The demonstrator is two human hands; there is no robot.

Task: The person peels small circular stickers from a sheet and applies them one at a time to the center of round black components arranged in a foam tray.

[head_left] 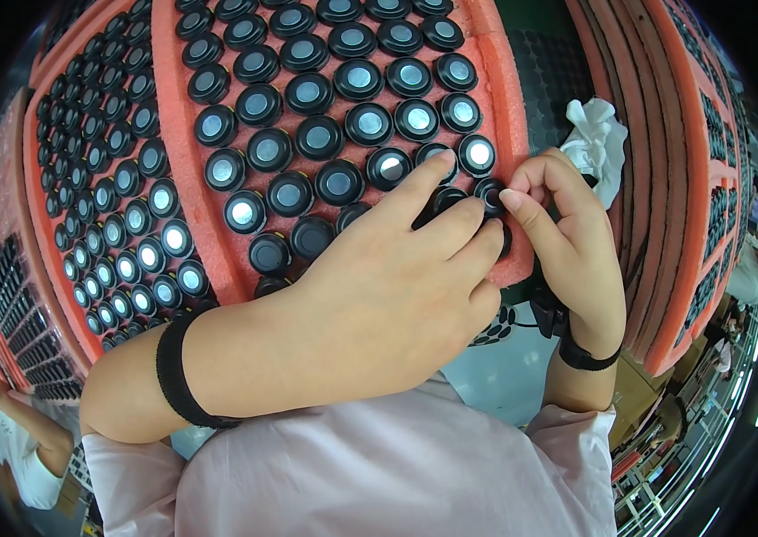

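Observation:
A pink foam tray point(509, 107) holds rows of black round parts, many with a shiny silver disc on top, such as one black round part point(359, 79). My left hand point(415, 251) reaches across the tray's near right corner. Its index finger stretches onto a part near the right edge, while the other fingers spread lower over the parts beneath. My right hand point(567, 224) is at the tray's right rim, thumb and index finger pinched together beside a darker black part point(489, 195). Whatever lies between those fingertips is too small or hidden to name. Both wrists wear black bands.
Left of this tray stands another pink foam tray point(164, 98) full of similar parts. Stacked pink trays point(665, 179) rise on the right, with a crumpled white cloth point(595, 148) beside them. Another person's arm point(29, 421) shows at the lower left.

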